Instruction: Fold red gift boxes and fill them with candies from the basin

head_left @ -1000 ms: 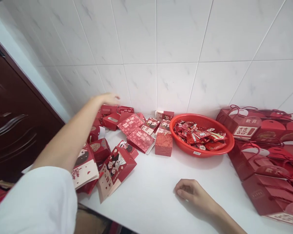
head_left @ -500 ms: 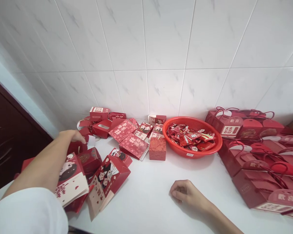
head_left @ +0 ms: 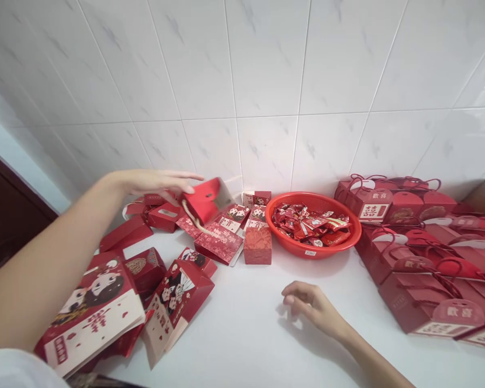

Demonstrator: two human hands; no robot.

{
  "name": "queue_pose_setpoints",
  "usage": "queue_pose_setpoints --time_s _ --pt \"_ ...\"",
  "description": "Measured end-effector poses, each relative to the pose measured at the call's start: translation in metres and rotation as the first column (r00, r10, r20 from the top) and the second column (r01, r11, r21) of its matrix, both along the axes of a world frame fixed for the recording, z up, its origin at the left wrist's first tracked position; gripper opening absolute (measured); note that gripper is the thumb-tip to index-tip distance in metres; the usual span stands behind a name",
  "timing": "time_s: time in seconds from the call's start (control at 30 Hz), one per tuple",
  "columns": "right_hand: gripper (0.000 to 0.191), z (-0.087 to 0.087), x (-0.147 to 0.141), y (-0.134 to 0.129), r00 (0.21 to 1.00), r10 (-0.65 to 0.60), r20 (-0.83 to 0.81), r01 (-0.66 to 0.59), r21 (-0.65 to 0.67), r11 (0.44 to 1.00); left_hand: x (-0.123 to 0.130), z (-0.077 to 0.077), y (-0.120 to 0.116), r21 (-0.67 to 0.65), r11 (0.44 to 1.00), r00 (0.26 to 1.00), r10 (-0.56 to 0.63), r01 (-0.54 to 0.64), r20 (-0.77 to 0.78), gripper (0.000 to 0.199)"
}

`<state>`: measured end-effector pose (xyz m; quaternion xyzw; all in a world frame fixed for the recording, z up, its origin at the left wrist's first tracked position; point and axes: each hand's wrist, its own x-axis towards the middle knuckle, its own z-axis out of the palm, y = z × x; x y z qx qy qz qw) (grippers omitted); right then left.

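Observation:
My left hand (head_left: 165,182) grips a small red gift box (head_left: 204,200) by its left side, holding it above several printed cartons near the wall. The box is tilted and slightly blurred, with a pale cord hanging along its near edge. My right hand (head_left: 307,304) hovers just over the white tabletop (head_left: 242,334), fingers loosely curled and a little apart, holding nothing. Below the held box lies a folded pink-patterned carton (head_left: 219,243). A small orange-red box (head_left: 257,246) stands right of that carton.
A red plastic basket (head_left: 307,249) full of wrapped sweets (head_left: 313,223) stands at the back. Rows of dark red handled boxes (head_left: 412,302) fill the right side. Loose cartons, including one with cartoon figures (head_left: 180,293), crowd the left. The tiled wall (head_left: 267,145) bounds the back.
My left hand has come up and right from the pile at the left, bringing the small red gift box with it. My right hand has lifted slightly and its fingers have loosened.

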<state>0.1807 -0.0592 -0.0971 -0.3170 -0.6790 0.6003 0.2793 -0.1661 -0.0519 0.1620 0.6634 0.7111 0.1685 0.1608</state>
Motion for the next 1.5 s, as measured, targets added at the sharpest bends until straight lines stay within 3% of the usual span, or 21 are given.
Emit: queue_pose_setpoints --time_s 0.03,0.1,0.2,0.3,0.4,0.5,0.57,0.7,0.8,0.9,1.0,1.1,1.17,1.23,1.37,1.5 --pt "0.048 0.009 0.003 0.001 0.999 -0.047 -0.025 0.048 0.056 0.997 0.018 0.001 0.006 -0.181 0.975 0.988 -0.11 0.128 0.108 0.072" --pt "0.049 0.028 0.011 0.0 0.983 -0.155 -0.102 0.169 0.156 0.973 0.055 -0.009 0.014 -0.271 0.905 0.942 -0.291 0.328 0.168 0.074" --pt "0.048 0.057 0.025 -0.009 0.934 -0.289 -0.211 0.342 0.287 0.895 0.109 -0.042 0.018 -0.339 0.763 0.834 -0.519 0.55 0.187 0.078" --pt "0.044 0.075 0.039 -0.022 0.917 -0.388 -0.096 0.388 0.448 0.806 0.148 -0.074 0.022 -0.421 0.621 0.741 -0.629 0.661 0.236 0.086" --pt "0.035 0.077 0.05 -0.033 0.901 -0.416 0.122 0.305 0.503 0.809 0.166 -0.097 0.032 -0.511 0.551 0.735 -0.615 0.659 0.285 0.088" --pt "0.031 0.067 0.058 -0.036 0.906 -0.38 0.186 0.288 0.387 0.876 0.17 -0.113 0.042 -0.508 0.594 0.761 -0.611 0.623 0.218 0.081" --pt "0.033 0.06 0.059 -0.033 0.907 -0.391 0.157 0.343 0.265 0.901 0.171 -0.121 0.042 -0.412 0.643 0.743 -0.652 0.646 0.149 0.073" --pt "0.033 0.058 0.055 -0.024 0.916 -0.398 0.054 0.398 0.002 0.917 0.18 -0.129 0.026 -0.166 0.663 0.676 -0.736 0.73 0.036 0.066" --pt "0.03 0.06 0.051 -0.017 0.923 -0.383 -0.025 0.376 -0.151 0.914 0.187 -0.132 0.012 -0.098 0.657 0.643 -0.752 0.747 -0.144 0.067" --pt "0.03 0.056 0.05 -0.012 0.926 -0.37 -0.081 0.342 -0.239 0.909 0.187 -0.134 0.01 -0.058 0.671 0.644 -0.73 0.739 -0.228 0.049" --pt "0.03 0.05 0.05 -0.009 0.928 -0.357 -0.108 0.316 -0.281 0.906 0.182 -0.138 0.015 -0.042 0.655 0.631 -0.742 0.755 -0.227 0.044" --pt "0.03 0.047 0.05 -0.007 0.925 -0.364 -0.111 0.321 -0.285 0.903 0.182 -0.14 0.018 -0.09 0.577 0.548 -0.805 0.811 -0.227 0.056" --pt "0.031 0.047 0.051 -0.006 0.924 -0.368 -0.107 0.327 -0.28 0.902 0.184 -0.142 0.019 -0.087 0.555 0.53 -0.822 0.827 -0.208 0.044" --pt "0.032 0.048 0.052 -0.005 0.922 -0.373 -0.108 0.335 -0.264 0.904 0.188 -0.143 0.022 -0.009 0.574 0.57 -0.814 0.819 -0.111 0.03" --pt "0.033 0.048 0.053 -0.005 0.914 -0.39 -0.111 0.365 -0.191 0.911 0.194 -0.146 0.037 0.136 0.685 0.674 -0.729 0.716 0.121 0.023" --pt "0.038 0.045 0.052 -0.009 0.917 -0.391 -0.08 0.377 -0.143 0.915 0.196 -0.155 0.052 -0.045 0.744 0.746 -0.666 0.666 0.027 0.025"
